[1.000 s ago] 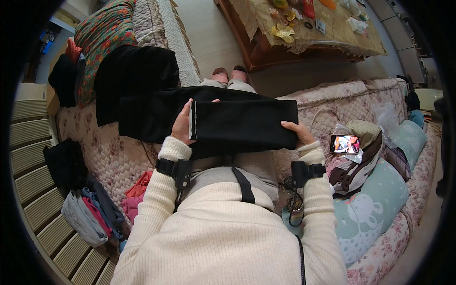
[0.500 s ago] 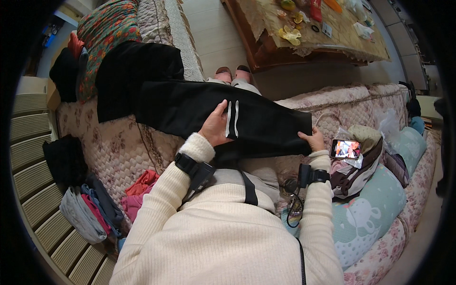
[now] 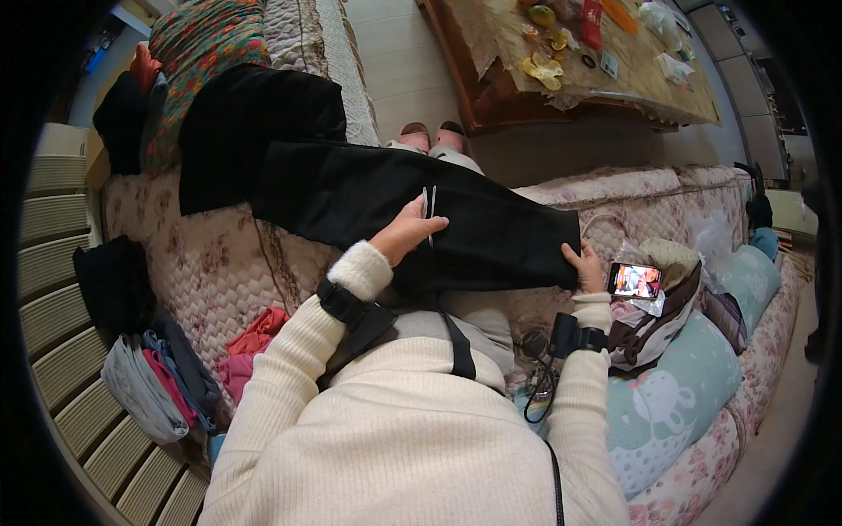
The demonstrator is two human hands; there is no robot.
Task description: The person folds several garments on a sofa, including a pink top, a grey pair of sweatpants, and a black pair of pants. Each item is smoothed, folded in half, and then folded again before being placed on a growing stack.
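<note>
A floral quilted sofa (image 3: 219,263) is filling the middle of the view, with pale floor beyond it and a wooden coffee table (image 3: 491,96) standing at the top, cluttered with small items. The person is sitting on the sofa, feet in pink slippers (image 3: 434,136) showing on the floor.

A black garment (image 3: 386,206) with thin white stripes is lying spread across the person's lap, reaching left onto the sofa seat, where it is overlapping another dark piece of clothing (image 3: 254,118).

The left hand (image 3: 406,232) is resting on top of the garment near its middle, fingers bent and pressing by the white stripes; whether it is pinching cloth cannot be told. The right hand (image 3: 586,266) is gripping the garment's right-hand edge, fingers curled over the cloth.

A phone (image 3: 634,280) with a lit screen is lying just beside the right hand, propped on a bag (image 3: 658,329). A light blue cushion (image 3: 675,403) is lying at the person's right. A heap of folded clothes (image 3: 158,377), grey, pink and red, is sitting at the person's left, and a multicoloured patterned cushion (image 3: 202,53) is lying at the sofa's far end.
</note>
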